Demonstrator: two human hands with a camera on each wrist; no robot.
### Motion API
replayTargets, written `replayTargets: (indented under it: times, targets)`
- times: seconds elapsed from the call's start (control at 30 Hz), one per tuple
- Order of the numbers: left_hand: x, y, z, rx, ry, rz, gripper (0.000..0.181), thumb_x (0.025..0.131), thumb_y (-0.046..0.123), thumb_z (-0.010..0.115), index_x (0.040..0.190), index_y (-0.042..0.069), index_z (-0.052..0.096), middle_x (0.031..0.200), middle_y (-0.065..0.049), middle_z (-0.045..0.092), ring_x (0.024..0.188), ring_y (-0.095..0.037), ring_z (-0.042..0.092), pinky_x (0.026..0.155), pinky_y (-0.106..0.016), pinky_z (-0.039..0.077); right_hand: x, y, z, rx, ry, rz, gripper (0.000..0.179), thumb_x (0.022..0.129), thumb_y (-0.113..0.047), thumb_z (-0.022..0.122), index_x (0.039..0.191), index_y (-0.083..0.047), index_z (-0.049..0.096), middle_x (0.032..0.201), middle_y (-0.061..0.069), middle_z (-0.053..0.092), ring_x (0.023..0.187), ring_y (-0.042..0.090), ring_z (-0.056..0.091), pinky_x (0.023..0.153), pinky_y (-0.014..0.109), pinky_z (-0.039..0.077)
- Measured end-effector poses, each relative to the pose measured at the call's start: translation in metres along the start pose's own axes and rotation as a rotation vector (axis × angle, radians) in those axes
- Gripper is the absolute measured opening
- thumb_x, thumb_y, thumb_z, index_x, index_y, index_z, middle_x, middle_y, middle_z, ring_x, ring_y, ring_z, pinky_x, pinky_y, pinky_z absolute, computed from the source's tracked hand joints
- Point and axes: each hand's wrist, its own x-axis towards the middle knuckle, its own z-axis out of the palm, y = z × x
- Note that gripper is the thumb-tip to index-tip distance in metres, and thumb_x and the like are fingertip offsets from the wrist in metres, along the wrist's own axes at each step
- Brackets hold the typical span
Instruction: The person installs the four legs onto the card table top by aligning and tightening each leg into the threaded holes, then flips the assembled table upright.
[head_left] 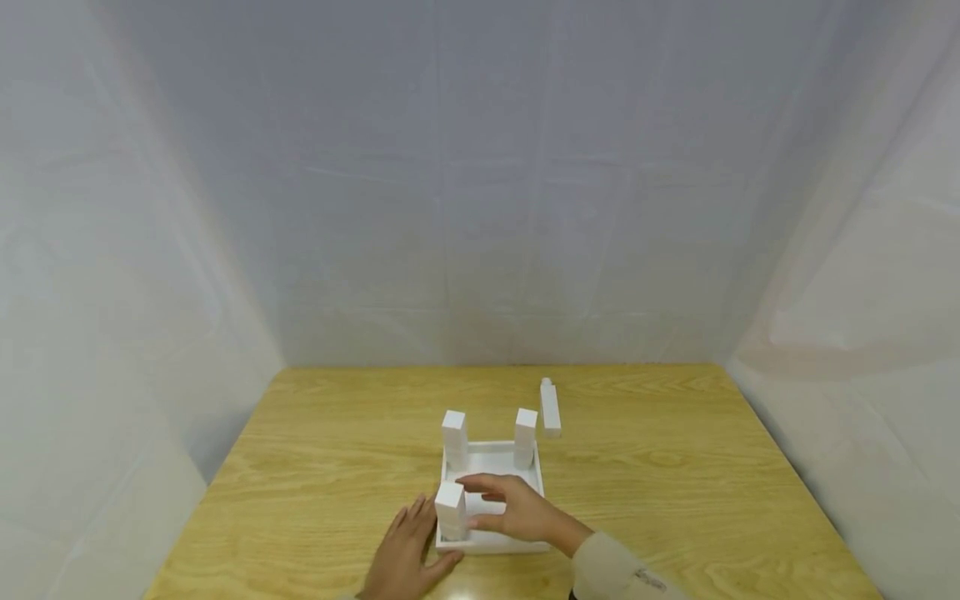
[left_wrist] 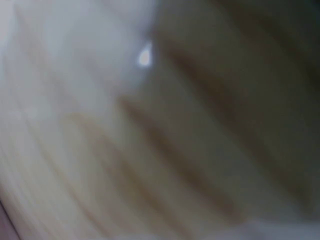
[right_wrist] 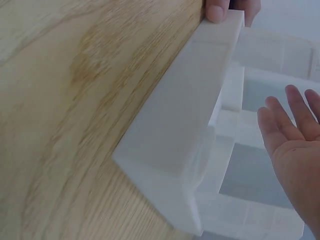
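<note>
White tray on worktop, upright white posts at three corners, left hand rests spread against near-left corner, right hand loosely extended beside near-left post, contact unclear, fourth post lies beyond far-right corner.

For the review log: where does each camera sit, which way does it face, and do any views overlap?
Head: worn on the person's head, facing forward and down at the table, white tray and three upright posts; the left hand, right hand and right sleeve show.
Left wrist: worn on the left wrist, facing a blurred wood-grained surface; no hand can be made out.
Right wrist: worn on the right wrist, looking along the tray's outer side; the right hand and part of the left show.
Shared: head and right wrist both show the tray and both hands.
</note>
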Motion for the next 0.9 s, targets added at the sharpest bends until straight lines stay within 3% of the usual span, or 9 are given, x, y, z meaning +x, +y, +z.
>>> replayTargets:
  times: [0.17, 0.6, 0.73, 0.9]
  targets:
    - [0.0, 0.001, -0.001, 0.001, -0.019, -0.017, 0.083, 0.082, 0.065, 0.061, 0.141, 0.008, 0.048, 0.138, -0.009, 0.055, 0.128, -0.032, 0.049, 0.106, -0.052, 0.038, -0.009, 0.013, -0.009, 0.017, 0.021, 0.014, 0.048, 0.091, -0.02, 0.067, 0.134, -0.003, 0.053, 0.132, 0.01, 0.059, 0.123, 0.023, 0.054, 0.101, 0.042, 0.047]
    - [0.0, 0.005, -0.004, -0.02, -0.099, -0.079, 0.087, 0.082, 0.07, 0.055, 0.143, 0.009, 0.044, 0.141, -0.009, 0.051, 0.131, -0.033, 0.046, 0.11, -0.052, 0.034, -0.035, 0.039, -0.049, 0.055, 0.129, 0.126, 0.044, 0.093, -0.017, 0.063, 0.132, 0.001, 0.054, 0.135, 0.014, 0.056, 0.124, 0.034, 0.052, 0.103, 0.053, 0.042]
    - [0.0, 0.004, -0.005, -0.021, -0.097, -0.075, 0.087, 0.083, 0.069, 0.055, 0.143, 0.008, 0.044, 0.141, -0.009, 0.051, 0.131, -0.033, 0.046, 0.109, -0.053, 0.034, -0.038, 0.046, -0.059, 0.033, 0.235, 0.161, 0.043, 0.092, -0.019, 0.065, 0.129, 0.001, 0.056, 0.13, 0.016, 0.059, 0.12, 0.035, 0.054, 0.101, 0.055, 0.043]
    - [-0.001, 0.004, -0.003, -0.019, -0.076, -0.06, 0.086, 0.083, 0.069, 0.056, 0.142, 0.007, 0.046, 0.141, -0.01, 0.052, 0.131, -0.033, 0.046, 0.108, -0.054, 0.035, -0.037, 0.052, -0.066, 0.022, 0.453, 0.25, 0.037, 0.088, -0.015, 0.069, 0.123, -0.003, 0.062, 0.123, 0.015, 0.063, 0.117, 0.034, 0.057, 0.098, 0.053, 0.046]
